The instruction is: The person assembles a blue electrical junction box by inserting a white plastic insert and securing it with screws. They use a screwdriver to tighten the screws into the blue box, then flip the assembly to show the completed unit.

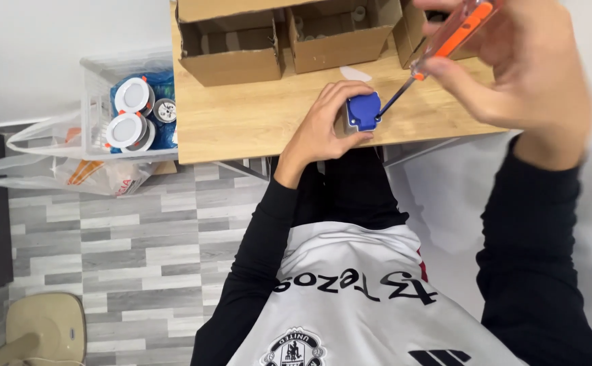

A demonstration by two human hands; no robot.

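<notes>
Wooden table [242,122] fills the top of the view, with open cardboard boxes [289,37] along its far side and grey plank floor below. Near the front edge sits a small blue socket block [363,111]. The left hand [323,125] wraps around it, fingers curled over its top and thumb underneath, holding it snug. The right hand [520,68] is closed on a screwdriver [438,47] with an orange and clear handle. Its long shaft slants down and left, and the tip seems to touch the block's right side, though blur makes this hard to tell. Open table lies to the left, and the edge is just below the block.
</notes>
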